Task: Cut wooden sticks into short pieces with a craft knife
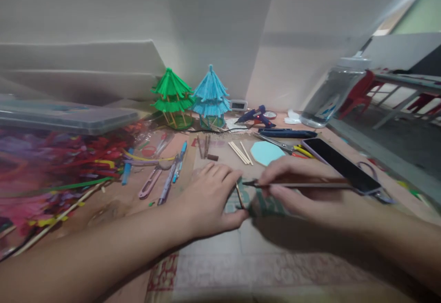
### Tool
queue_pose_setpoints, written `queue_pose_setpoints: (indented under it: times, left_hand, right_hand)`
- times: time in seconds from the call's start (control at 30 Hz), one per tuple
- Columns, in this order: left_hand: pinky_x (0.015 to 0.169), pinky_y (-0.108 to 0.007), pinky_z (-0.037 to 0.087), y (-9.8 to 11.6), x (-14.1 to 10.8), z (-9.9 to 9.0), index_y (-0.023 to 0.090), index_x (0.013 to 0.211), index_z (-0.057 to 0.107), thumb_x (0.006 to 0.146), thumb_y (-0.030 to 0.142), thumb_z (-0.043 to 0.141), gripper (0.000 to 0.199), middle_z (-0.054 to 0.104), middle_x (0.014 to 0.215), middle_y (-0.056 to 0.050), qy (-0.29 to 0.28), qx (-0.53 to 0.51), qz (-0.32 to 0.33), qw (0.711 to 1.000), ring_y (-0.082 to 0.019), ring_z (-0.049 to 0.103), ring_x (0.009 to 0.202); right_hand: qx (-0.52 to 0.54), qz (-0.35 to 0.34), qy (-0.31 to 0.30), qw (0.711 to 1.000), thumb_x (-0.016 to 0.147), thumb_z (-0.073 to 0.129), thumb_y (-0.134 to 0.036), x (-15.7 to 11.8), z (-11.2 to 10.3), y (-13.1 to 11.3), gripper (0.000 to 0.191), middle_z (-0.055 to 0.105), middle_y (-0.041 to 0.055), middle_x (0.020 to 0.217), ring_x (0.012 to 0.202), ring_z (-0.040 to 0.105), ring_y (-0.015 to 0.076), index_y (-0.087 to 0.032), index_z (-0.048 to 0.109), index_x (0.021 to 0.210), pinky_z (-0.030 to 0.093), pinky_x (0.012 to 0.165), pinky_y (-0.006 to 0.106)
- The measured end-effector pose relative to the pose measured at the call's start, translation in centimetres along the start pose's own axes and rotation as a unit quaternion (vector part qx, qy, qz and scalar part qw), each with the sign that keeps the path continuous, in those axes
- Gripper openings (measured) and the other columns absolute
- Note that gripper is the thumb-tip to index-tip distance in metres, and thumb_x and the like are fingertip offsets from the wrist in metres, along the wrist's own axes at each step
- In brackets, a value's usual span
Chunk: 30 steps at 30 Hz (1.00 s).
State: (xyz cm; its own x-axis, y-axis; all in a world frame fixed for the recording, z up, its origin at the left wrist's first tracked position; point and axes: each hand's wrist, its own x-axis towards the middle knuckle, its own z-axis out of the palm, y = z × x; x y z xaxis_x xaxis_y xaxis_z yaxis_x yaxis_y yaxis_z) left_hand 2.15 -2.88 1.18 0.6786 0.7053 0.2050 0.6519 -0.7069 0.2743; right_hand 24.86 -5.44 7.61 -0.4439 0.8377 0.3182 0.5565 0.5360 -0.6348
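Head view: short stick (240, 196) lay over printed mat (220, 243) — thin, brownish, darker toward thumb. Left hand (211, 198) palm down, stick held endwise between forefinger and spread thumb. Right hand (299, 185) pinched slim dark-tipped tool (310, 185), pen or brush, tip near stick. Label on clear bottle (332, 91) too blurred to read. Beyond hands: pale sticks (239, 152), light-blue octagon (266, 152), glue gun (257, 116), green tiered model (171, 96) beside blue one (211, 96). Phone (339, 162) right — right hand and shadow blocked part of mat.
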Motion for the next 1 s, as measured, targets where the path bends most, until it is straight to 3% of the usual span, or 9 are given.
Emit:
queue_pose_setpoints:
  times: [0.1, 0.23, 0.5, 1.0]
  left_hand:
    - [0.109, -0.055, 0.041, -0.1, 0.1, -0.1, 0.016, 0.131, 0.057, 0.085, 0.051, 0.067, 0.059, 0.061, 0.123, -0.013, 0.005, 0.002, 0.014, 1.000, -0.033, 0.054, 0.119]
    - [0.106, -0.053, 0.043, -0.1, 0.1, -0.2, 0.015, 0.133, 0.056, 0.084, 0.052, 0.067, 0.062, 0.060, 0.123, -0.013, -0.014, 0.013, 0.009, 1.000, -0.034, 0.054, 0.118]
    - [0.106, -0.055, 0.042, -0.3, 0.1, -0.1, 0.015, 0.136, 0.053, 0.086, 0.055, 0.063, 0.064, 0.059, 0.123, -0.014, -0.006, 0.032, 0.018, 0.999, -0.036, 0.053, 0.119]
    - [0.104, -0.051, 0.044, -0.3, 0.1, -0.1, 0.015, 0.131, 0.055, 0.089, 0.055, 0.060, 0.058, 0.059, 0.124, -0.014, -0.008, 0.043, 0.028, 0.999, -0.034, 0.054, 0.117]
  right_hand:
    - [0.146, 0.065, -0.048, 0.986, 0.089, 0.066, -0.025, 0.7, 1.6, 1.9, 0.005, 0.073, 0.0018, 0.072, 0.058, 0.066, 0.0128, -0.020, 0.065, 0.088, 0.052, 0.053, 0.022]
    - [0.224, 0.134, -0.035, 0.965, 0.088, 0.066, -0.032, 1.3, 3.1, 4.0, 0.017, 0.069, 0.0002, 0.065, 0.050, 0.059, 0.0100, -0.020, 0.056, 0.082, 0.047, 0.046, 0.021]
    - [0.219, 0.180, -0.035, 0.958, 0.087, 0.065, -0.030, 1.5, 3.8, 4.0, 0.022, 0.067, -0.0014, 0.058, 0.044, 0.052, 0.0082, -0.022, 0.048, 0.075, 0.041, 0.041, 0.019]
    - [0.201, 0.162, -0.029, 0.966, 0.088, 0.066, -0.033, 1.9, 4.3, 4.5, 0.021, 0.069, 0.0003, 0.061, 0.047, 0.054, 0.0093, -0.021, 0.051, 0.079, 0.043, 0.041, 0.019]
